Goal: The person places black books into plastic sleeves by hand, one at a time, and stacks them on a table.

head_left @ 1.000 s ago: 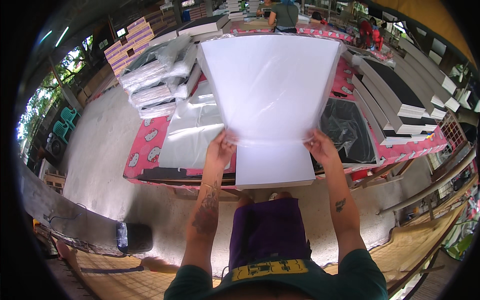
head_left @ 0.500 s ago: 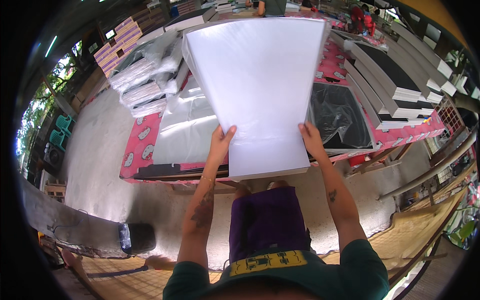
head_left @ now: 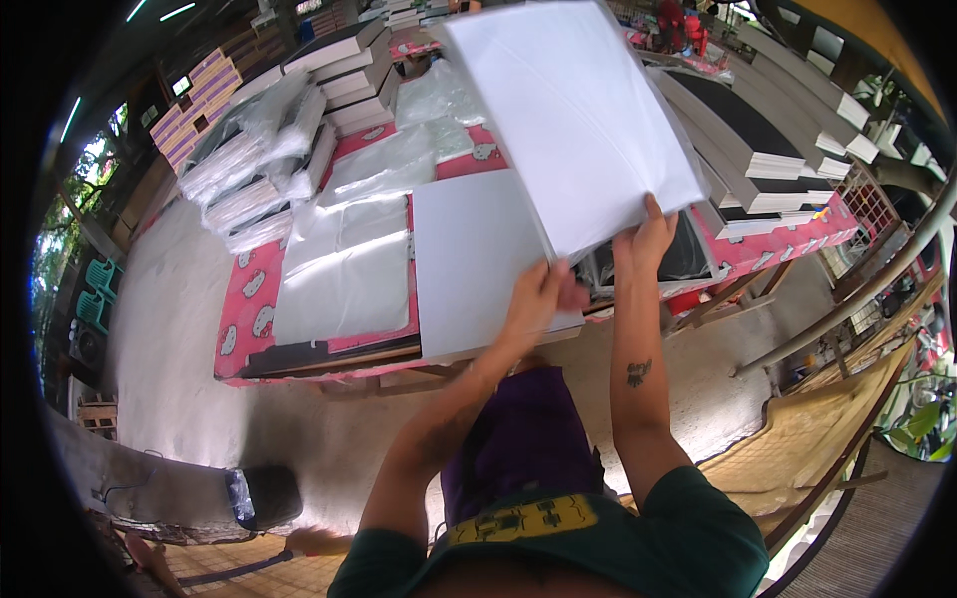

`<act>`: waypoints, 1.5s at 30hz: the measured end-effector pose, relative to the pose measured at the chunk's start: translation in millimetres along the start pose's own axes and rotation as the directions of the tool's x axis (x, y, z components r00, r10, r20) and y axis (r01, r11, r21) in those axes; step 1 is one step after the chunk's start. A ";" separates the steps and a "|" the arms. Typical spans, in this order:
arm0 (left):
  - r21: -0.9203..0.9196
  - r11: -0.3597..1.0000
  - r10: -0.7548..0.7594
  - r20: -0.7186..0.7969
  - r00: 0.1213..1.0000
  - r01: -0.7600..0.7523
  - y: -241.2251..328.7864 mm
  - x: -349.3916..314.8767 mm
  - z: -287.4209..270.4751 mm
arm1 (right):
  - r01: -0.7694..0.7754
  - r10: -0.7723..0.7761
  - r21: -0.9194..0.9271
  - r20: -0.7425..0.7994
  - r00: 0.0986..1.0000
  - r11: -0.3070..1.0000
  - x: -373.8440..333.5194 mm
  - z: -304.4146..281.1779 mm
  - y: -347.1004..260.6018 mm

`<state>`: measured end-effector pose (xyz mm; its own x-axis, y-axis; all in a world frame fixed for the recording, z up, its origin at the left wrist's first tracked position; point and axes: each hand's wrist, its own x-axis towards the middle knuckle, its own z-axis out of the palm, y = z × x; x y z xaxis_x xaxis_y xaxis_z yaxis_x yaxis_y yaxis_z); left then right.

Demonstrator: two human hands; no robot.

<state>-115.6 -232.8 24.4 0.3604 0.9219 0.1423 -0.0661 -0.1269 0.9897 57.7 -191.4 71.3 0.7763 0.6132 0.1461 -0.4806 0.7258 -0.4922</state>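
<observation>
A large white sheet in a clear plastic sleeve (head_left: 583, 120) is raised and tilted over the right half of the table. My right hand (head_left: 648, 237) grips its lower right edge, thumb on top. At its lower left corner my left hand (head_left: 541, 294) is closed on the sleeve's edge, the fingertips a little blurred. Below and left of it lies a white board stack (head_left: 464, 259), partly covered by the raised sheet. Flat clear plastic sleeves (head_left: 344, 279) lie left of that stack. A plastic-wrapped black sheet (head_left: 686, 261) shows partly beneath my right hand.
The table has a pink patterned cover (head_left: 234, 324). Plastic-wrapped packs (head_left: 249, 164) are piled at its left, thick black-topped stacks (head_left: 733, 125) at its right. Boxes (head_left: 199, 95) stand behind. A black stool-like object (head_left: 269, 496) is on the floor at lower left.
The sleeved sheet has swung up and to the right, uncovering the white board stack. My left hand moved right along with it, and my right hand now grips lower on the edge.
</observation>
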 end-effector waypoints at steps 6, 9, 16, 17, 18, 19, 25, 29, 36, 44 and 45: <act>0.427 0.895 0.294 -0.342 0.893 -0.131 -35.6 -49.7 -135.7 | 0.127 -0.160 -0.149 -0.239 0.958 0.981 34.2 -78.9 -5.7; 0.745 0.667 0.406 -0.368 0.837 0.004 -36.3 -57.0 -261.1 | 0.139 -0.225 -0.286 -0.293 0.929 0.948 37.0 -115.6 8.5; 0.845 0.519 0.200 -0.268 0.942 0.130 -61.6 -64.0 -331.9 | -0.159 -0.368 -0.714 -0.523 0.769 0.682 35.8 -116.6 -9.3; 0.825 0.547 0.198 -0.296 0.935 0.145 -61.3 -59.4 -325.8 | -0.098 -0.500 -0.839 -0.408 0.764 0.535 35.1 -120.9 -12.4; 0.817 0.569 0.209 -0.254 0.945 0.094 -59.6 -55.0 -320.5 | -0.043 -0.605 -0.931 -0.271 0.748 0.363 31.2 -126.3 -14.1; 0.807 0.589 0.221 -0.211 0.952 0.042 -56.7 -50.8 -316.0 | 0.003 -0.680 -0.985 -0.119 0.723 0.175 26.3 -132.0 -15.9; 0.812 0.581 0.287 -0.261 0.922 0.049 -34.2 -59.8 -315.4 | -0.295 0.734 -0.699 0.484 0.476 0.652 -122.3 -16.7 -5.1; 0.578 0.800 0.380 -0.276 0.883 -0.164 26.7 -47.8 -225.9 | -0.478 0.857 -0.726 0.501 0.123 0.494 -189.0 0.9 43.8; 0.565 0.815 0.309 -0.238 0.921 -0.128 39.2 -71.9 -137.2 | -0.709 0.807 -0.398 0.385 0.447 0.582 -199.2 6.0 91.9; 0.663 0.741 0.441 -0.355 0.824 -0.111 14.1 -41.0 -130.1 | -0.796 0.796 -0.124 0.245 0.554 0.593 -156.1 -24.0 73.0; 0.671 0.739 0.433 -0.419 0.798 -0.049 7.9 -34.1 -143.2 | -0.755 0.772 -0.159 0.131 0.622 0.636 -152.0 -15.1 50.4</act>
<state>-261.7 -212.8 25.2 -0.1306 0.8341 0.5359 0.5583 -0.3848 0.7350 -78.4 -252.7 11.3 0.0586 0.9826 -0.1761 -0.8272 -0.0510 -0.5596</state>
